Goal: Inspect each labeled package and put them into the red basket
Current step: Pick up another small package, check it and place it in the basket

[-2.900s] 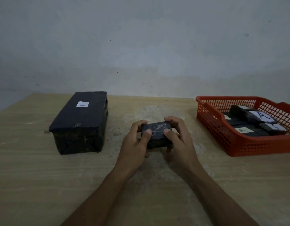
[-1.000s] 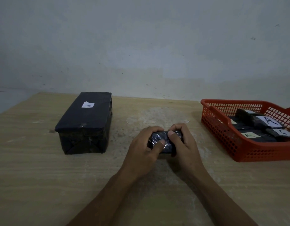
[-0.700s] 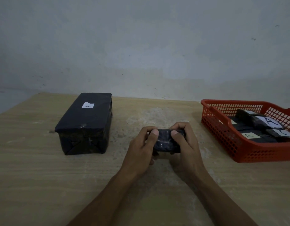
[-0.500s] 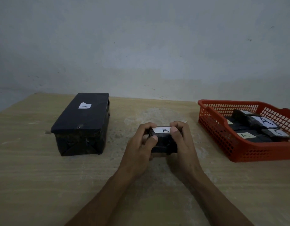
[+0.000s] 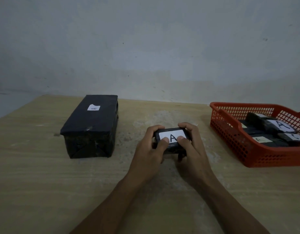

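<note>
Gripped at frame centre by the left hand (image 5: 148, 149) and right hand (image 5: 190, 149), label "A" upward, the package (image 5: 172, 137) is being inspected; a carry to the basket (image 5: 230, 132) at right is called for next.

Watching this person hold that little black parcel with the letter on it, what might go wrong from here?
Two things, I'd guess. Both thumbs lie on the white label of the small package, partly covering the A, so it might be misread. And the red basket already holds several packages piled unevenly, so this one may land tilted or label-down. The left hand and right hand seem to grip it firmly.
</note>
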A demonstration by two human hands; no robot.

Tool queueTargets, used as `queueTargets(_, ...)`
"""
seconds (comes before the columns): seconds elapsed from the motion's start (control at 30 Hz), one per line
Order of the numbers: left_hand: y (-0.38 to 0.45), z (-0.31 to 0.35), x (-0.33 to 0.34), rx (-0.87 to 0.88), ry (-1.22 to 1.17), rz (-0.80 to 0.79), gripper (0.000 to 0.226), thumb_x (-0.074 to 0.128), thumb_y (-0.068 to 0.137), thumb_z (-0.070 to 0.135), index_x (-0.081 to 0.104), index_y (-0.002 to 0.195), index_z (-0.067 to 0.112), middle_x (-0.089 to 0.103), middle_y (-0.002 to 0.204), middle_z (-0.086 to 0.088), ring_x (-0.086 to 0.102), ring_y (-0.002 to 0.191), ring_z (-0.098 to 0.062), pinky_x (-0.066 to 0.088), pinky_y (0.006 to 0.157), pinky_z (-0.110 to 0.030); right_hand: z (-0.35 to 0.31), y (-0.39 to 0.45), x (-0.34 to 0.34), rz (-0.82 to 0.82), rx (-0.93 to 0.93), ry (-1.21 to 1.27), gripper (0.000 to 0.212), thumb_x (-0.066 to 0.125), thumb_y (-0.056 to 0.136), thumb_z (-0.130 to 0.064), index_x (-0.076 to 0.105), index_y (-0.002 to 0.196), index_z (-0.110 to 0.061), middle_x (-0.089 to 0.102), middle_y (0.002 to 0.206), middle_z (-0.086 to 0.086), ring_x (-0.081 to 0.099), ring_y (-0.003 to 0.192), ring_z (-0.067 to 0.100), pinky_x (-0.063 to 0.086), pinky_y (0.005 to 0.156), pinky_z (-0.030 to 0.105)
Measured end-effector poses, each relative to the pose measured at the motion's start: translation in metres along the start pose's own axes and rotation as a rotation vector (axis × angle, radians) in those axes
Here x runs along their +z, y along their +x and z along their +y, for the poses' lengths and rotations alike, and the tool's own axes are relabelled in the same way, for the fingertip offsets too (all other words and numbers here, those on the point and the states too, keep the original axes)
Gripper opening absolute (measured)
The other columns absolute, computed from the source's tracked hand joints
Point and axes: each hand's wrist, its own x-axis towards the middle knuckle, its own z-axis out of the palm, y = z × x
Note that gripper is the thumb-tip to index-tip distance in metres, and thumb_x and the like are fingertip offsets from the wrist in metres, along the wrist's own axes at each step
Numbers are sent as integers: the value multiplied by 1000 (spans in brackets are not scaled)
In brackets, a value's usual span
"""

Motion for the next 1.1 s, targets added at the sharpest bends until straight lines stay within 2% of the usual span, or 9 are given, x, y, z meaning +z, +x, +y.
queueTargets(0.13,1,-3,-1,19,30,-4,26,55,99,24,53,123,31,59,120,2,65,99,-16,62,69,-32,0,1,2,20,71,74,28,53,97,-27,51,124,-33,59,115,-2,66,103,27,60,78,43)
queueTargets(0.33,-1,-3,0,62,33,8,36,58,95,38,47,129,44,55,121,17,62,104,-7,60,76,-27,-3,4,1,105,184,158,17,44,106,-29,58,115,-36,64,115,9,67,98,31,49,58,29)
queueTargets(0.5,-2,-2,2,157,200,58,40,63,91,39,40,121,52,45,116,37,42,106,27,38,80,2,-7,2,3,11,196,50,40,50,93,-66,55,127,-46,64,120,-5,66,103,19,54,68,32)
queueTargets(0.6,-1,-3,-1,142,131,46,37,52,94,51,40,129,53,46,120,41,44,112,23,46,90,-10,-11,-1,1,-49,154,34,51,51,90,-63,50,138,-45,57,132,-14,62,111,6,59,80,24)
queueTargets(0.67,1,-5,-3,126,39,45,36,47,99,41,42,134,50,47,121,45,45,117,20,46,98,-20,-13,-1,1,-96,128,-16,57,56,89,-69,47,140,-47,52,140,-14,59,118,5,57,84,21)
queueTargets(0.77,0,-4,-4,117,18,79,42,45,95,42,40,137,46,48,130,34,45,121,16,46,102,-23,-13,0,1,-138,142,17,68,59,77,-71,45,140,-50,53,141,-11,63,119,13,61,84,35)
queueTargets(0.9,0,-1,-4,29,10,130,58,49,83,56,45,138,40,55,126,22,58,103,12,53,82,-13,-13,2,3,-146,188,150,66,64,77,-64,49,138,-42,58,136,-6,69,110,20,58,68,30)
queueTargets(1.03,0,-4,1,-16,-29,11,49,49,87,56,54,127,28,69,109,-1,71,70,-16,54,58,-24,-8,4,-2,-115,213,224,48,66,84,-52,58,128,-34,68,122,5,72,102,25,58,76,34)
queueTargets(1.1,-1,-3,2,4,-27,2,43,48,89,54,55,120,25,70,101,-3,70,63,-17,50,51,-21,-7,4,-2,-116,204,227,48,70,83,-52,60,126,-33,67,124,7,70,107,28,59,83,43)
